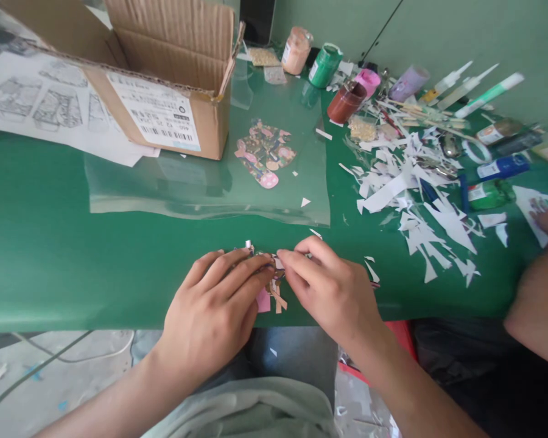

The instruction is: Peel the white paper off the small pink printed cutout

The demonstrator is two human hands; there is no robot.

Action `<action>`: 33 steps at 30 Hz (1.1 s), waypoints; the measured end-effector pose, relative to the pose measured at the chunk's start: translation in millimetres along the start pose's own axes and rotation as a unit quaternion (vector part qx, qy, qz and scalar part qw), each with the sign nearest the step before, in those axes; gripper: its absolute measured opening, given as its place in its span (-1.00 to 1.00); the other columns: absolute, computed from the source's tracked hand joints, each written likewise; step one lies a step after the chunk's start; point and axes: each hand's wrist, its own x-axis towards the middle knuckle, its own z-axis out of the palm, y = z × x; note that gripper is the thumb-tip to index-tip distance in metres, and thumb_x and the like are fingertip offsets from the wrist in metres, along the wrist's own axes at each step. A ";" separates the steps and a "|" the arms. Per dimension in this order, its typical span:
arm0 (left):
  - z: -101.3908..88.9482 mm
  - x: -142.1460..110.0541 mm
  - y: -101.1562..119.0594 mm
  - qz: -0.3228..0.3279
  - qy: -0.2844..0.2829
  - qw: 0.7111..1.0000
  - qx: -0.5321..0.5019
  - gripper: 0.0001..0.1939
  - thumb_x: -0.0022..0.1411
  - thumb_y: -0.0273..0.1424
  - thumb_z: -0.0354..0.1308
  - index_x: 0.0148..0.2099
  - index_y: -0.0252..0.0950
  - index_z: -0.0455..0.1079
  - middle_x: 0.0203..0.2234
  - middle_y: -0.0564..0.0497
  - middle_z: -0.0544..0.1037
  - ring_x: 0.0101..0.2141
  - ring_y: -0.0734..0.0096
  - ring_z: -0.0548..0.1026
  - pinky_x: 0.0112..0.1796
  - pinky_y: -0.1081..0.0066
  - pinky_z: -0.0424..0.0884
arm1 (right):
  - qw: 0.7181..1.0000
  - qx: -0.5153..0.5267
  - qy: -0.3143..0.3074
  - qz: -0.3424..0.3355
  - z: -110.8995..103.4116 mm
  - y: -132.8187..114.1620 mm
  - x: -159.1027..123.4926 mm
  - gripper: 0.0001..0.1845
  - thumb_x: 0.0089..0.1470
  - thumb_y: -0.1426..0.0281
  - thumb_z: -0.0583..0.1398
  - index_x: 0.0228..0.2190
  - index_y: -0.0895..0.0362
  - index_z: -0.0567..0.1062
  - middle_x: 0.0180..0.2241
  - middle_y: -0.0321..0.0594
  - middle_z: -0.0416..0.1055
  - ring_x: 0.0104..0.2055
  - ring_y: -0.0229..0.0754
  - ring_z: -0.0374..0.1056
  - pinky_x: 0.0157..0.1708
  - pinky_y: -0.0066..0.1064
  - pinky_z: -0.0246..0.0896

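Observation:
My left hand [219, 298] and my right hand [329, 286] meet at the near edge of the green table [73, 255]. Both are pinched on a small pink and brown paper cutout [271, 292], which lies mostly hidden under the fingertips. Only its lower pink strips show below my fingers. A second colourful cutout [265, 152] lies farther back on a clear plastic sheet [201, 188].
An open cardboard box [164, 79] stands at the back left on printed paper sheets [36, 103]. White paper scraps [415, 188], glue tubes [488, 94] and small jars [324, 64] crowd the right. Another person's arm [539, 304] rests at the right edge.

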 end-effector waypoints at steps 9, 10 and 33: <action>1.2 -1.1 -0.3 0.009 -0.003 1.000 0.010 -0.68 0.31 -0.51 0.03 0.05 -0.24 0.48 0.04 0.00 0.56 0.00 0.19 0.52 -0.03 0.15 0.37 | 0.998 -0.041 -0.024 0.036 -5.2 -11.4 -0.9 -0.72 0.28 0.42 0.05 -0.30 0.10 0.56 -0.40 -0.31 0.41 -0.61 -0.43 0.10 -0.64 -0.44 -0.16; 1.4 -1.3 -0.2 0.010 -0.003 1.000 0.011 -0.68 0.31 -0.51 0.04 0.05 -0.25 0.47 0.04 0.00 0.56 0.00 0.19 0.51 -0.03 0.14 0.37 | 0.999 -0.031 -0.020 0.036 -4.4 -10.7 -1.0 -0.72 0.28 0.43 0.05 -0.31 0.10 0.56 -0.40 -0.30 0.41 -0.60 -0.43 0.13 -0.63 -0.45 -0.14; 2.7 -2.2 -0.2 0.010 0.000 1.000 0.012 -0.68 0.32 -0.51 0.04 0.06 -0.25 0.46 0.05 0.05 0.55 0.00 0.21 0.50 -0.01 0.17 0.31 | 0.999 -0.022 0.004 0.035 -0.1 -9.7 -3.5 -0.75 0.27 0.43 0.08 -0.28 0.09 0.58 -0.39 -0.30 0.44 -0.57 -0.41 0.19 -0.61 -0.47 -0.11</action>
